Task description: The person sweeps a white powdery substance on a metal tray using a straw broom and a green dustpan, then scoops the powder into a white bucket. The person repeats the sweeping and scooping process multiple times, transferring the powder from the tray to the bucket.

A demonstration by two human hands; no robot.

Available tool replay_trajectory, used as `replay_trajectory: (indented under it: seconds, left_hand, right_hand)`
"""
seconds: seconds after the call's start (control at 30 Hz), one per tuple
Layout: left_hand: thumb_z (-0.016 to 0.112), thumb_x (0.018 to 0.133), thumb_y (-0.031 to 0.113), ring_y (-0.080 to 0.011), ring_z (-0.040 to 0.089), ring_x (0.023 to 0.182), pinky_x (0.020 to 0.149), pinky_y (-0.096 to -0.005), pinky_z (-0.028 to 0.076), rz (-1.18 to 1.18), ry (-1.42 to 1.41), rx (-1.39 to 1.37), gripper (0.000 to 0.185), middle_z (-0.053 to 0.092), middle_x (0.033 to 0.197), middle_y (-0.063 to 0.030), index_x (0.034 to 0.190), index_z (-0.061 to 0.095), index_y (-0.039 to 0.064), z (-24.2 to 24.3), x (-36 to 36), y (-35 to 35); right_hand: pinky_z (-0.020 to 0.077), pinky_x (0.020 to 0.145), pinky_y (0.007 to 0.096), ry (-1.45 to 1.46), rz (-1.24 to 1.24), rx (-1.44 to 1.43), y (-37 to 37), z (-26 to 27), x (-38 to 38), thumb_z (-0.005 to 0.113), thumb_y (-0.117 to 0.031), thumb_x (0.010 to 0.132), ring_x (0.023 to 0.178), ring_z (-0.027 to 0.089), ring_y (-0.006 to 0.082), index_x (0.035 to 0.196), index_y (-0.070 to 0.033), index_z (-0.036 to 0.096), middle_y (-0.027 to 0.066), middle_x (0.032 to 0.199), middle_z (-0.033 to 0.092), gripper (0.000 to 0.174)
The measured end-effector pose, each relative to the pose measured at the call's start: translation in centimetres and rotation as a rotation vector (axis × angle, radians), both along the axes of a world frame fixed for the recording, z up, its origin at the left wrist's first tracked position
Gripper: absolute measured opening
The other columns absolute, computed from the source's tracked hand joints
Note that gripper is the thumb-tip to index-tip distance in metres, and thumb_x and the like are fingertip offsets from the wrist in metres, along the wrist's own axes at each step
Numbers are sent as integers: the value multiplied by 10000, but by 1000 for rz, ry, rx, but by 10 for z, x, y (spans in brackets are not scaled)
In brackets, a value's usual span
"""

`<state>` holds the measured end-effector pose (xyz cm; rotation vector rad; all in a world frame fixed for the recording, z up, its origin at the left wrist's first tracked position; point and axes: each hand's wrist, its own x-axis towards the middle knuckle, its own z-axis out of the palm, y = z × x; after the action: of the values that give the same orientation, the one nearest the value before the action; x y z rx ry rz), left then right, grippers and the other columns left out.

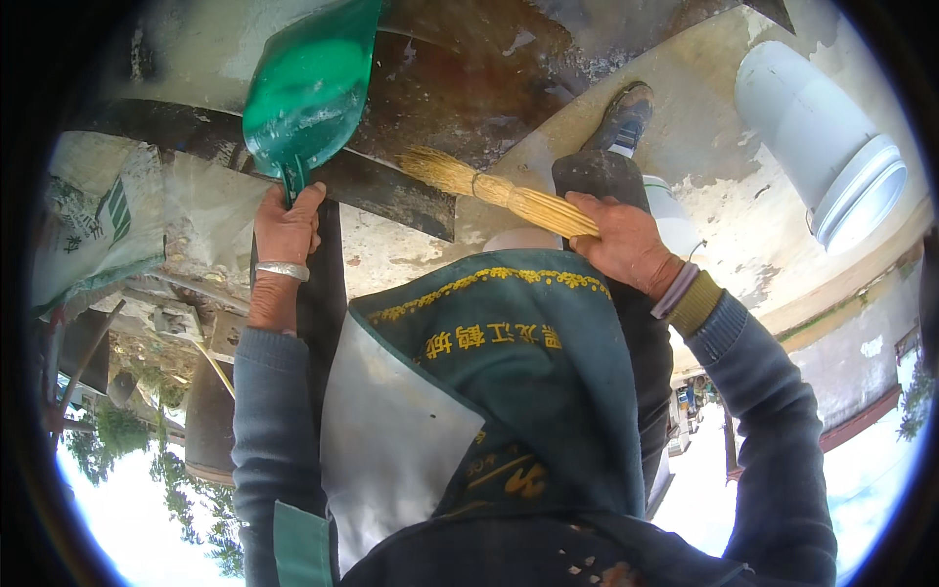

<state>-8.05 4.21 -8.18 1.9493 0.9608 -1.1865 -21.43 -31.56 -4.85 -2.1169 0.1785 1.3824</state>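
Note:
My left hand is closed round the handle of a green plastic scoop, whose wide blade points away from me and bears whitish residue. My right hand grips the bound stalks of a short straw whisk broom. Its frayed bristle end points left, towards the scoop, but does not touch it. A dark green apron with yellow trim and printed writing hangs over my front, one corner folded back to its pale underside. Below the broom's bristles lies a dark flat strip.
A tall white plastic bucket stands at the upper right. A smaller white bucket is beside my right leg. At the left are a printed woven sack and several poles. Wet, stained concrete floor lies ahead.

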Motion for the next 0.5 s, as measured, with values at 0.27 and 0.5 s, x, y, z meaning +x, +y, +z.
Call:
replay_trajectory:
  seconds: [0.27,0.5]
  left_hand:
    - [652,838,108,-84,361,396,399,-245,303,526,-185,-248,174,408,543,24,774,491,114,43,0,-21]
    - [627,819,70,-87,351,403,420,-248,307,593,-197,-331,142,407,550,19,779,495,104,31,1,-6]
  right_hand:
    - [485,806,426,600,-171,-25,98,36,-43,560,-221,799,936,613,366,1093,11,557,228,976,638,375]
    - [474,785,345,458,-907,410,119,34,-23,598,-193,792,842,628,287,1118,-16,604,205,873,642,371]
